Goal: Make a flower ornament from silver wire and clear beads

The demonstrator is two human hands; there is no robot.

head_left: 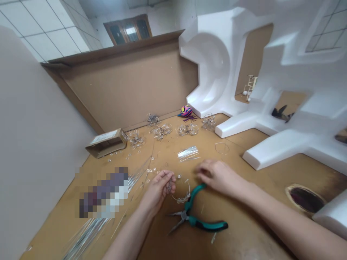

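My left hand [165, 184] is closed in a pinch on a twisted wire piece. From it curves a wire loop strung with clear beads [182, 199], hanging just over the board. My right hand [213, 174] hovers near the upper handle of the pliers; its fingers are curled and smeared by motion, so I cannot tell whether they hold anything. The pliers [184, 216], with teal and black handles, lie with jaws spread below both hands. A loose clear bead [179, 176] rests between the hands.
Finished-looking beaded wire clusters [162, 131] line the back. Short silver wires [188, 154] lie ahead, long wires [90, 231] at left. A cardboard box [107, 143] stands back left. White foam packing [287, 144] rises at right, near a round hole [306, 198]. A colourful patterned object [186, 111] sits behind.
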